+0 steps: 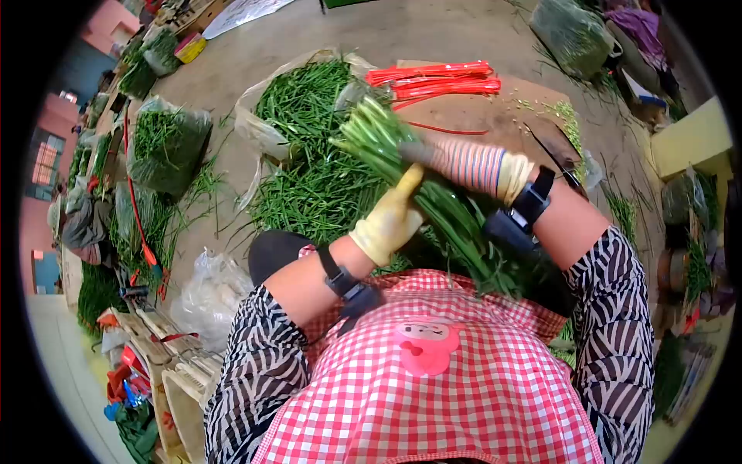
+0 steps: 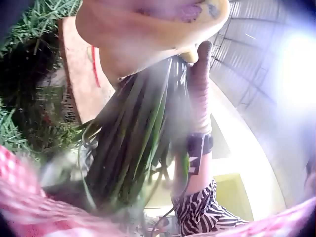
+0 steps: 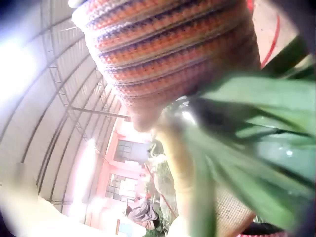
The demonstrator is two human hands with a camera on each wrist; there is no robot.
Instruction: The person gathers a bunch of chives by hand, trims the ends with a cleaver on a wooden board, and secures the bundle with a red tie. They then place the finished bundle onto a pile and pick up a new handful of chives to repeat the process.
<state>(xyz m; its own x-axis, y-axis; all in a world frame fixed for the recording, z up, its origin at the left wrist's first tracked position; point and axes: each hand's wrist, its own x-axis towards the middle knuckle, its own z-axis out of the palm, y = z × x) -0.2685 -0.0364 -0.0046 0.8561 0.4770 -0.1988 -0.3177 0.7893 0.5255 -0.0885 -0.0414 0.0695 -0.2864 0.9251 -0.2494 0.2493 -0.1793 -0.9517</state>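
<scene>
A bundle of long green stalks [image 1: 456, 224] with pale cut ends lies diagonally across both hands in the head view. The left hand [image 1: 393, 216], in a yellow glove, grips it from below, thumb along the stalks. From above, the right hand [image 1: 464, 164], in a striped glove, holds the bundle beside the left; its fingertips are blurred. Leaves [image 2: 143, 133] hang below the left glove [image 2: 153, 34] in the left wrist view. Close against the leaves [image 3: 256, 148] is the striped glove [image 3: 173, 49] in the right wrist view.
A heap of loose greens [image 1: 309, 185] lies on plastic just beyond the left hand. Red ties [image 1: 440, 81] rest on a brown board [image 1: 510, 116], with a dark blade-like tool [image 1: 547, 147] at its right. Bagged greens [image 1: 166, 147] stand at the left, wooden crates [image 1: 185, 387] lower left.
</scene>
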